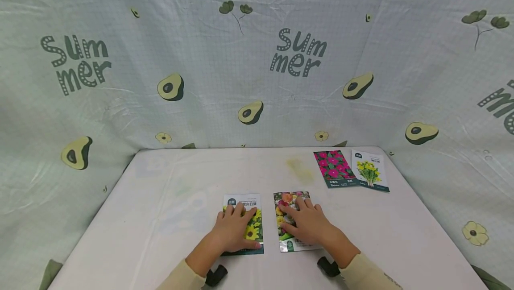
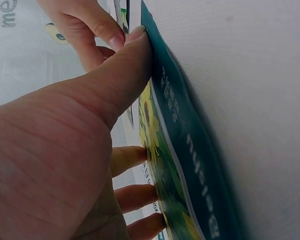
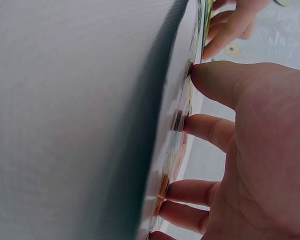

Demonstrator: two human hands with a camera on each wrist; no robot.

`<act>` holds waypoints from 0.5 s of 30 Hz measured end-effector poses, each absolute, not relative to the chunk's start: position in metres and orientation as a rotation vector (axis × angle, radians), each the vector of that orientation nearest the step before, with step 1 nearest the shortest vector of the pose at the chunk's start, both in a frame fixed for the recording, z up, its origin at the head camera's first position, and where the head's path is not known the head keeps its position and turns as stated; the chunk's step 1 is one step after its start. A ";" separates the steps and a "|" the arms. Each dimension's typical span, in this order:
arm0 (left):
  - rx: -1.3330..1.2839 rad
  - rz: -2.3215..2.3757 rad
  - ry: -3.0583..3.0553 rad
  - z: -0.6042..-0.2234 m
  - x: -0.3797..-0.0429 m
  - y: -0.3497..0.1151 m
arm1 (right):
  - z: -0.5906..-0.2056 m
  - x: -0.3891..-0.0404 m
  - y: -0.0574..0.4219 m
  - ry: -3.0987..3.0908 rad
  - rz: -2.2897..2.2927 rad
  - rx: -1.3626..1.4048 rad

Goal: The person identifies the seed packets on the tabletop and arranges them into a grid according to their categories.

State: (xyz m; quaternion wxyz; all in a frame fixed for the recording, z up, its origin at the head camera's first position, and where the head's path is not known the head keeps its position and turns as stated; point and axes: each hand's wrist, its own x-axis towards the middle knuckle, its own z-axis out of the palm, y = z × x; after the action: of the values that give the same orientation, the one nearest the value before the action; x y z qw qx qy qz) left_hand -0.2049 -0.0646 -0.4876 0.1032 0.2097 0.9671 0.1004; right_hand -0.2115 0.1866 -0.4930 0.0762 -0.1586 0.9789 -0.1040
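Observation:
My left hand (image 1: 234, 227) lies spread over a seed packet with yellow sunflowers (image 1: 253, 232) on the white table. In the left wrist view, the thumb (image 2: 125, 65) presses the packet's dark green lower band, and the fingertips rest on its printed face. To the right, my right hand (image 1: 308, 224) rests with spread fingers on a second packet, printed with mixed orange, pink and yellow flowers (image 1: 286, 197). The right wrist view shows the fingertips (image 3: 190, 192) on that packet's face, its near edge slightly raised. Each hand covers part of its packet.
At the far right of the table (image 1: 120, 227) lie a packet with pink flowers (image 1: 334, 167) and a white packet with yellow flowers (image 1: 371, 169), overlapping at their edges. Behind the table hangs a pale curtain (image 1: 209, 58) with avocado prints. Black curved pieces (image 1: 217, 275) sit below both wrists.

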 end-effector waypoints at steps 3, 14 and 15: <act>0.622 0.299 2.855 -0.486 -0.204 -0.064 | -0.495 -0.212 0.187 2.939 -0.288 -0.486; 0.624 0.300 2.849 -0.484 -0.204 -0.063 | -0.500 -0.216 0.185 2.934 -0.250 -0.487; 0.625 0.298 2.849 -0.484 -0.204 -0.063 | -0.500 -0.216 0.185 2.933 -0.248 -0.485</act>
State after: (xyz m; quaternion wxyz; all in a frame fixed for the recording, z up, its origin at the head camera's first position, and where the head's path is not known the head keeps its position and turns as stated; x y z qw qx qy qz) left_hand -0.2039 -0.0629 -0.4840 0.1046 0.2119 0.9664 0.1011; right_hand -0.2163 0.1845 -0.4997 0.0789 -0.1621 0.9801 -0.0829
